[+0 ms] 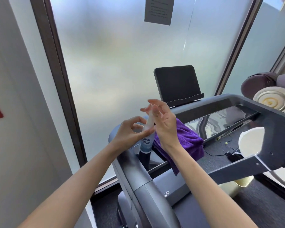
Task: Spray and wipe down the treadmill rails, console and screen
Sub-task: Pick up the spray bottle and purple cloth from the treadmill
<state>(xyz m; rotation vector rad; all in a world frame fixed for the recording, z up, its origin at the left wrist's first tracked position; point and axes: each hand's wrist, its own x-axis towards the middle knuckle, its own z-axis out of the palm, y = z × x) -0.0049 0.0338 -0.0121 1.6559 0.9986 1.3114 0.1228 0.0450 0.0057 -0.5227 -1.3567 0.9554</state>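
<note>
At the treadmill's left corner, the job looked barely begun: the purple cloth (186,142) lay folded on the console (224,119), and neither the left rail (138,183) nor the dark screen (177,83) showed any wetness I could make out. The spray bottle (147,137) stood in a cup holder. The left hand (130,134) pinched its neck, while the right hand (161,122), fingers spread, rested against its cap, probably loosening it.

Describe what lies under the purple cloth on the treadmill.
The purple cloth drapes over the treadmill's console edge and hangs down; the surface directly beneath it is covered, so nothing else can be seen there.
</note>
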